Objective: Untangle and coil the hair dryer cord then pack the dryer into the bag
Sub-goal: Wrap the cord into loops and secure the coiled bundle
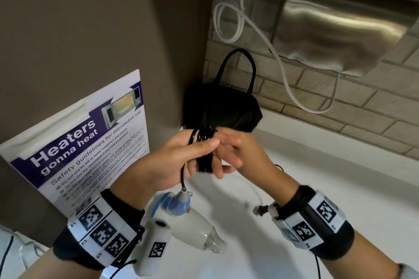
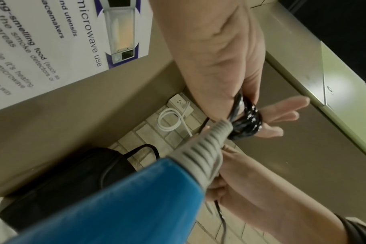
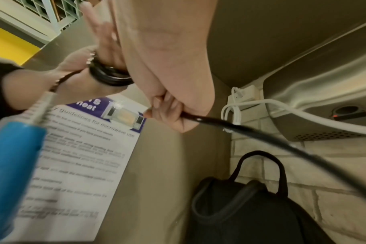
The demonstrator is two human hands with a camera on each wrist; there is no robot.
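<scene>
The left hand (image 1: 181,161) has the black cord (image 1: 204,152) wound in several tight loops round its straight fingers, with the thumb pressed down on the coil. The right hand (image 1: 235,154) is up against those fingers; from the right wrist its lower fingers (image 3: 171,115) are curled round the loose run of cord, which trails off past the camera. The dryer (image 1: 181,217), white with a blue end, hangs by the cord below the left hand, above the white worktop (image 1: 317,176). The plug (image 1: 263,209) sits near the right wrist. The black bag (image 1: 222,104) stands in the worktop's back corner, against the brick wall (image 1: 340,97) and just beside the brown panel. A microwave poster (image 1: 90,142) is stuck to that panel. A steel hand dryer (image 1: 340,25) with a white cable (image 1: 229,20) hangs on the bricks.
</scene>
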